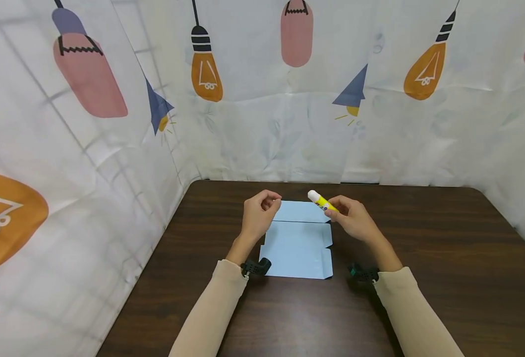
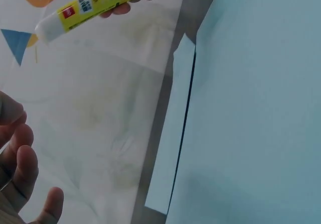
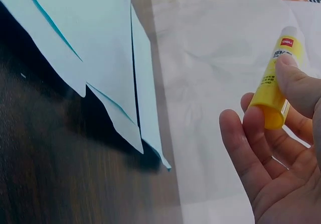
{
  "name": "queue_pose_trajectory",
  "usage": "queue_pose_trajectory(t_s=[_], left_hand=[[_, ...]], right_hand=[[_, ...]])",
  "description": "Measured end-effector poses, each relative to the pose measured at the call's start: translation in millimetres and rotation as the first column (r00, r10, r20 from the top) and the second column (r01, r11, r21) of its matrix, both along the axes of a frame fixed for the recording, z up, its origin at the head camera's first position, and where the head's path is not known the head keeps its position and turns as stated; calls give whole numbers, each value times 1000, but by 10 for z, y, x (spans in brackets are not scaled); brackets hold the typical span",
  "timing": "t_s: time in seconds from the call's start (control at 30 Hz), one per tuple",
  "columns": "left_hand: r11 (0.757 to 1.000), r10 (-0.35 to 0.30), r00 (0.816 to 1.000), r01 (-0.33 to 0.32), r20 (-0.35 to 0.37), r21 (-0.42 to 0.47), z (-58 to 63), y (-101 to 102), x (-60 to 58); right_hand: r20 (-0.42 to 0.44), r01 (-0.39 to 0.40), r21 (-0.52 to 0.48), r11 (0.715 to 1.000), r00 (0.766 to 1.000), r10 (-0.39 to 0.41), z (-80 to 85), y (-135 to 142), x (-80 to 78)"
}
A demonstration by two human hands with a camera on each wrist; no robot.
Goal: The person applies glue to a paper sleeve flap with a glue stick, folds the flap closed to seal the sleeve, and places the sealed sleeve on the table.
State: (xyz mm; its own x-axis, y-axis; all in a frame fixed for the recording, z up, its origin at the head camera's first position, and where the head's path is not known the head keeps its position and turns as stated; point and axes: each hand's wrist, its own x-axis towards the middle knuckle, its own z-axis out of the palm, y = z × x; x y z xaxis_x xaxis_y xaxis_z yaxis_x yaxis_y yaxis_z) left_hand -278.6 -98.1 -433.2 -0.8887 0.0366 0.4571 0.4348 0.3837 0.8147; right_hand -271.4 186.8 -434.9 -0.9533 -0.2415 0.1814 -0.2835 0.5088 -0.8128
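My right hand [image 1: 353, 218] holds a yellow glue stick [image 1: 323, 202] between thumb and fingers, its whitish end tilted up toward the left. In the right wrist view the thumb lies along the label of the glue stick [image 3: 278, 78]. My left hand [image 1: 259, 213] is raised to the left of it, fingers loosely bent and thumb near the index finger, with nothing seen in them. Below both hands a light blue sheet of cut and creased card [image 1: 298, 243] lies on the table, with flaps and notches along its sides. A narrow flap [image 2: 173, 133] bends along a crease in the left wrist view.
The dark brown wooden table [image 1: 445, 238] extends around the card. White printed curtains [image 1: 262, 134] hang close behind the table and along its left side. Dark wrist straps [image 1: 255, 267] sit at both cuffs.
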Motion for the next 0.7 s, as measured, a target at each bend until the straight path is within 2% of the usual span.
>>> queue_pose_trajectory(t_s=[0.2,0.3,0.7], left_hand=[[997,-42,998,45,41,-70,-9,151,49],[995,-69,995,74,70,-74,-12,185,71],[972,-201,964,218,173,-84,-65,267,119]], right_hand=[[-20,-18,-3,1000,1000,18,4,-50,21],[-15,-29,-6,1000,999,29,0,-79,27],[-36,-80,18,997,996,81,-24,-141,42]])
